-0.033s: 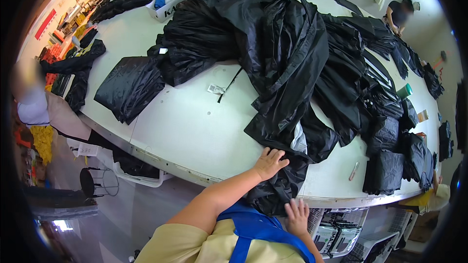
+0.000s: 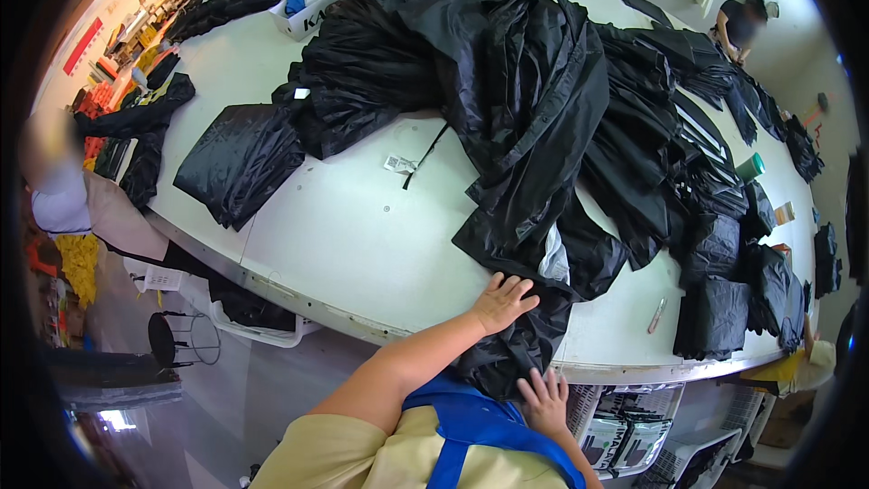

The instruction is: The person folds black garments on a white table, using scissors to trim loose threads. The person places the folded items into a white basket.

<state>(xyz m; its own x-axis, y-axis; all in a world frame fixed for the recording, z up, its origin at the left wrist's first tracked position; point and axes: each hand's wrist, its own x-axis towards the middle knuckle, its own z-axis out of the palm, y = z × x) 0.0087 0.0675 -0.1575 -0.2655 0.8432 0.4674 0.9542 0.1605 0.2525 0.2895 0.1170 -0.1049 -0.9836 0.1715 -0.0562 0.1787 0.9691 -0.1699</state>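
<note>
A long black garment (image 2: 534, 163) of thin shiny fabric runs down from the pile to the table's front edge. Its lower end hangs over that edge against my blue apron (image 2: 471, 421). My left hand (image 2: 503, 304) lies on the fabric with its fingers spread. At the hanging end, my right hand (image 2: 544, 400) rests its fingertips along the garment's right border, fingers apart. Just above my left hand, a pale grey-white patch (image 2: 554, 256) shows among the folds.
Folded black bundles lie left (image 2: 243, 163) and right (image 2: 712, 317) on the white table (image 2: 353, 244). A cutter-like tool (image 2: 657, 315) is near the right bundle. A tag (image 2: 399, 165) lies mid-table. Crates (image 2: 625, 430) stand below; a stool (image 2: 172, 339) is at left. Other people are around the table.
My right hand has shifted slightly left and up, so its fingertips now meet the garment's hanging end. My left hand has stayed in place.
</note>
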